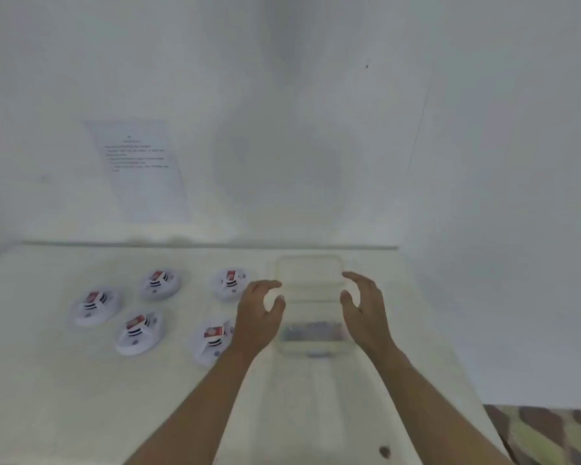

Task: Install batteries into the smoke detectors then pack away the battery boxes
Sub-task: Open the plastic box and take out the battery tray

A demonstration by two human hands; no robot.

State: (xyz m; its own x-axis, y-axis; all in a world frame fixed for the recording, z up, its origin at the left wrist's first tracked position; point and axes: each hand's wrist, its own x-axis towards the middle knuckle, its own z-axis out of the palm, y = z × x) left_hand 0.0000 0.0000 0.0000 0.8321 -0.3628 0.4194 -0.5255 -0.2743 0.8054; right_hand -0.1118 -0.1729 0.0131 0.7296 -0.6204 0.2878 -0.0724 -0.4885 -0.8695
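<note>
Several white smoke detectors lie face down on the white table [64, 397], each with a red and white battery on its back; one [96, 305] is far left, another [139, 332] nearer me. A clear plastic box with a lid [311, 290] stands at the table's right, something dark showing through its near wall. My left hand [259, 317] hovers at the box's left side, fingers loosely curved, holding nothing. My right hand [363, 307] hovers at its right side the same way. The view is blurred, so contact with the box is unclear.
A printed sheet [141, 169] hangs on the white wall behind the table. A wall corner runs down at the right. Patterned floor [550, 434] shows past the table's right edge. A dark spot [384, 451] marks the tabletop near me.
</note>
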